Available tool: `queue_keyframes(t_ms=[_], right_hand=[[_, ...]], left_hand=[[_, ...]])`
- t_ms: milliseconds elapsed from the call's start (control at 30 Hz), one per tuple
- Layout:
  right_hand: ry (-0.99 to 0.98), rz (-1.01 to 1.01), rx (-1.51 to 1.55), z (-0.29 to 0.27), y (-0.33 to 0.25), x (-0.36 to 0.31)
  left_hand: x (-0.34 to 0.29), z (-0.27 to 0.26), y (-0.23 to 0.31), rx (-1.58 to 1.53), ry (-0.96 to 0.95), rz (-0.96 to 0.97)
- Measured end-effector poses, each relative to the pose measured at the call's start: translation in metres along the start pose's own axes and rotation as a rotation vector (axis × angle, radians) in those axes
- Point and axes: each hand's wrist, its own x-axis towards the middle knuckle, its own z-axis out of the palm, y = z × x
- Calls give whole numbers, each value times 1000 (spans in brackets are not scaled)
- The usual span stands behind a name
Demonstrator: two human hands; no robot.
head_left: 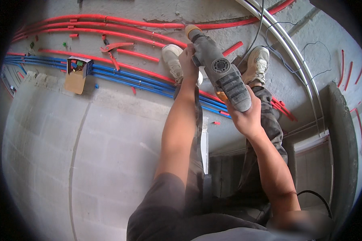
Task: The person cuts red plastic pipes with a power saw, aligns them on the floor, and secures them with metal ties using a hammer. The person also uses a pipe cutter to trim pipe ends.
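A dusty grey-black rotary hammer drill (220, 66) is held between my two hands, its orange-tan front end pointing down at the concrete floor beside a red pipe. My left hand (188, 63) is closed at the side of the tool near its front, apparently round a side handle that is mostly hidden. At the back end, my right hand (247, 117) wraps the rear grip; its fingers are partly hidden under the body. Whether a bit is fitted, and whether it touches the floor, I cannot make out.
Red pipes (120, 33) and blue pipes (120, 76) run along the floor by my shoes (258, 62). Loose pipe cutters (113, 50), red offcuts (137, 55) and an open cardboard box (75, 78) lie left. White pipes (295, 54) and thin dark cable (278, 54) lie right. A block wall (108, 140) stands nearby.
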Motion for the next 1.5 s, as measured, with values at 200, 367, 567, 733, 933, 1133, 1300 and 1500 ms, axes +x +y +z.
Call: queue_keyframes(t_ms=[200, 367, 567, 733, 933, 1133, 1300, 1500], right_hand=[[39, -16, 39, -6, 20, 8], [29, 61, 81, -13, 39, 13], [82, 133, 165, -19, 56, 11], [43, 42, 151, -19, 28, -7], [-2, -6, 30, -14, 0, -26], [-24, -59, -126, 11, -12, -21], [-24, -153, -431, 47, -28, -33], [-78, -187, -577, 97, -39, -30]], left_hand=[[-5, 11, 15, 151, 15, 108], [-2, 12, 5, 143, 64, 61], [-7, 19, 6, 319, 110, 11], [-25, 23, 15, 161, 154, 16], [-45, 25, 34, -105, 181, -70], [-23, 5, 13, -441, 155, -177], [-12, -10, -1, -983, -104, -346], [-25, -14, 1, -1071, -201, -396]])
